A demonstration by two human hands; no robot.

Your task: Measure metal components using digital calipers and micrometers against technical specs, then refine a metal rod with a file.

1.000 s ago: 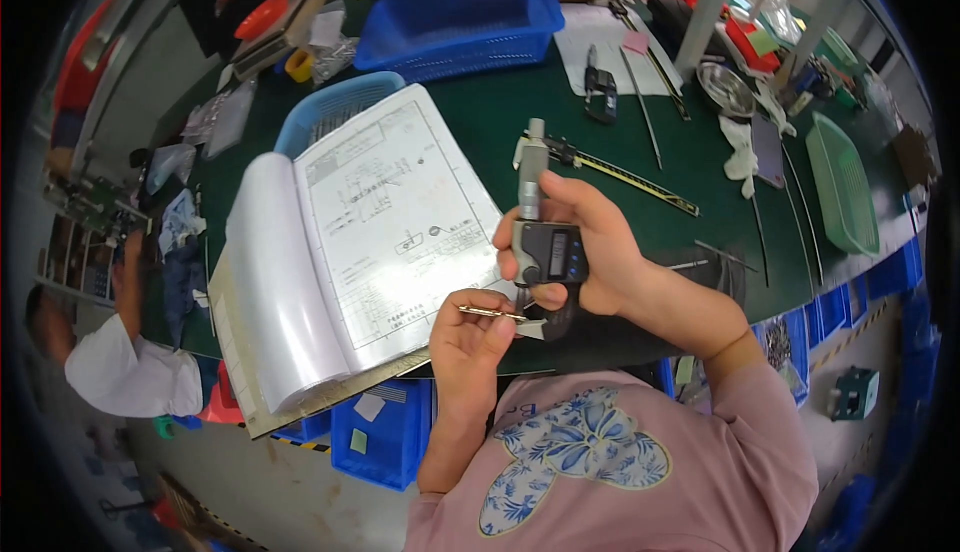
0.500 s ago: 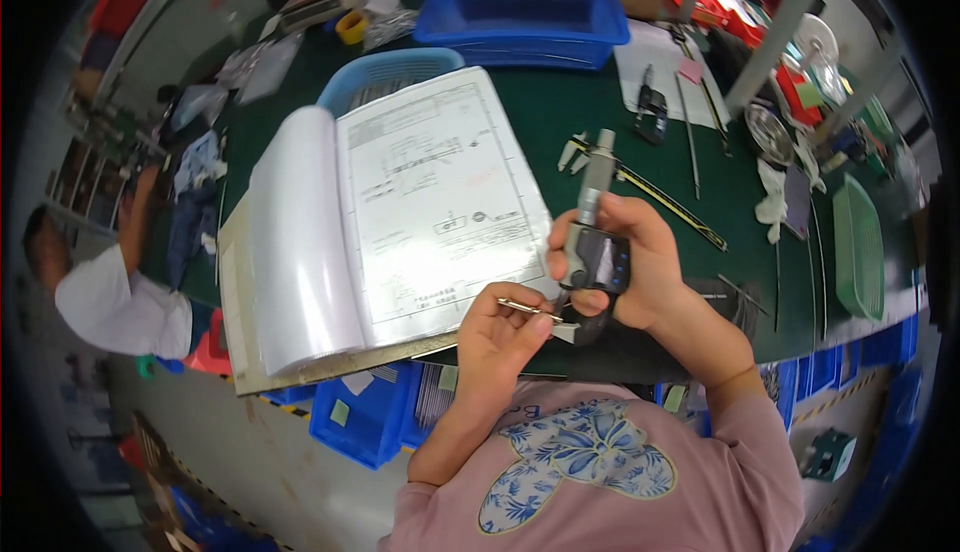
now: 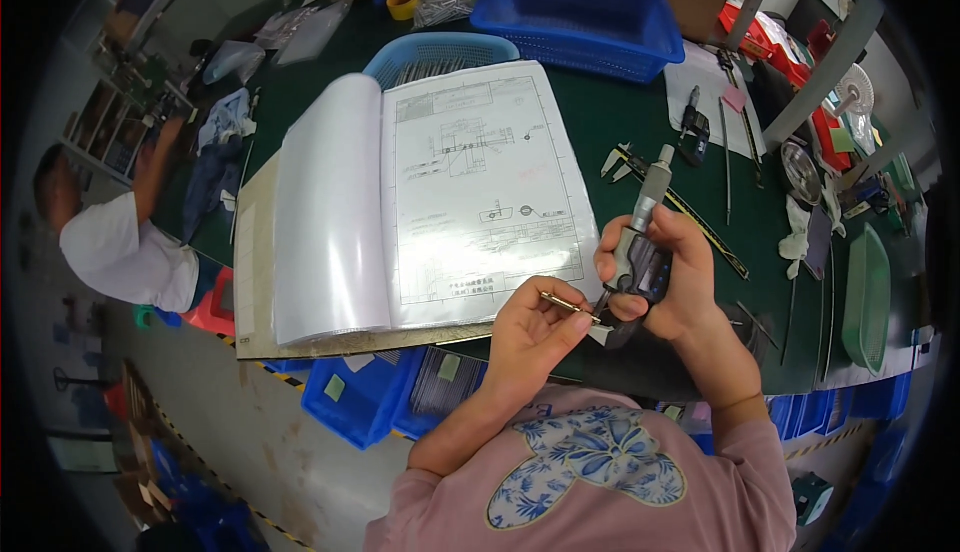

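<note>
My right hand [image 3: 682, 287] is wrapped round a digital micrometer [image 3: 640, 267], its silver thimble pointing up and away from me. Between the thumb and fingers of my left hand [image 3: 535, 337] is a thin, shiny metal pin [image 3: 560, 301]. The pin's right end lies close to the micrometer's jaws; whether they touch it I cannot tell. Just beyond my hands an open binder [image 3: 490, 202] shows a technical drawing in a clear sleeve. A caliper [image 3: 690, 212] lies on the green table [image 3: 600, 117] past the micrometer.
A second micrometer [image 3: 693, 127] rests on white paper at the far right. Behind the binder stand a light blue basket [image 3: 445, 47] with thin rods and a large blue bin [image 3: 575, 27]. A green tray [image 3: 866, 302] is at right. Another person [image 3: 130, 242] works at left.
The view has turned, so the table and binder sit further right or higher in the picture. Both hands keep their grip on the pin and the micrometer.
</note>
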